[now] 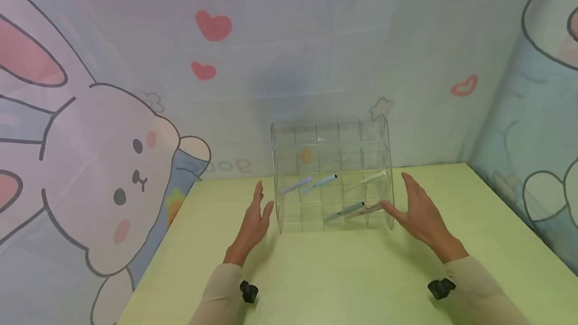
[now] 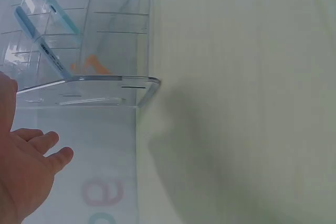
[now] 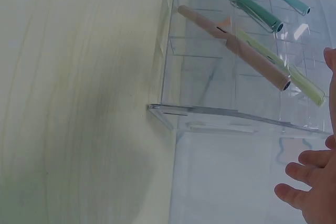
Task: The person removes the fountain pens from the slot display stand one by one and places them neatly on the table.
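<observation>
A clear acrylic rack (image 1: 331,195) with rows of small compartments stands upright on the table. Pens lie slanted in it: a lilac pen (image 1: 295,185), a light blue pen (image 1: 319,183) and a pale green pen (image 1: 374,178) in one row. A dark green pen (image 1: 345,211) and a pinkish-brown pen (image 3: 236,48) sit in the row below. Beside the rack's left end, my left hand (image 1: 253,222) is held with fingers extended. My right hand (image 1: 422,214) is at the right end, fingers spread, its thumb overlapping the rack's edge in the head view. Neither hand holds anything.
The pale yellow-green table (image 1: 334,275) extends around the rack. Behind it hangs a backdrop (image 1: 325,54) printed with a rabbit, hearts and stars. A small black device (image 1: 249,292) sits at the left wrist and another device (image 1: 441,289) at the right.
</observation>
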`<state>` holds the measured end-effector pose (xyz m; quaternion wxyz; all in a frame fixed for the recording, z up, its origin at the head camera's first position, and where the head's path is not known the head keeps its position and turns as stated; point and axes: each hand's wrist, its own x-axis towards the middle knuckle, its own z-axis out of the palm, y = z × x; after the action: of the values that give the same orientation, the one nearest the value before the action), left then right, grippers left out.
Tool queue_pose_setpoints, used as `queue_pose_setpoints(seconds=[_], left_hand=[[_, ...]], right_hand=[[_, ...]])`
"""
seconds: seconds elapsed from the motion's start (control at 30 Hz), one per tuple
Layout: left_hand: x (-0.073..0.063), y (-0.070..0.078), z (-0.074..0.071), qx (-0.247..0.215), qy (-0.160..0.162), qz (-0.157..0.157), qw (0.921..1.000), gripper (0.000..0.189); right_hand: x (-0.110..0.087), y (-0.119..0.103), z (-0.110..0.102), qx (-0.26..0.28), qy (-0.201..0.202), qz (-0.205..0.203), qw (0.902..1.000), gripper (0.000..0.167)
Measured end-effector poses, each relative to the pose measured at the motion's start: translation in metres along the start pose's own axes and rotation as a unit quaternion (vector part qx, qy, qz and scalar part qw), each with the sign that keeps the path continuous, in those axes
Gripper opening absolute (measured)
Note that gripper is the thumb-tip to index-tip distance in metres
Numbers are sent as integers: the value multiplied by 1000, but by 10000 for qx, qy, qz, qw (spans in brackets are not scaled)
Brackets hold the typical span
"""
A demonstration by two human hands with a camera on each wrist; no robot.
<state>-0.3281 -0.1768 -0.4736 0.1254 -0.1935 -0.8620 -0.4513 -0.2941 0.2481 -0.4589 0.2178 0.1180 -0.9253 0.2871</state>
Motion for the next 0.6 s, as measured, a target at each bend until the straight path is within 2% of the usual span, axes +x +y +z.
queue_pose_setpoints(seconds=[0.23, 0.43, 0.6], left_hand=[[14, 7, 1, 155, 233, 502, 9983, 55], [21, 7, 9, 52, 333, 442, 9985, 45], [24, 4, 23, -59, 528, 395, 9978, 35]], right_hand=[[0, -2, 0, -19, 197, -136, 9997, 94], [5, -8, -2, 189, 256, -177, 9993, 94], [9, -13, 2, 481, 295, -59, 9984, 94]])
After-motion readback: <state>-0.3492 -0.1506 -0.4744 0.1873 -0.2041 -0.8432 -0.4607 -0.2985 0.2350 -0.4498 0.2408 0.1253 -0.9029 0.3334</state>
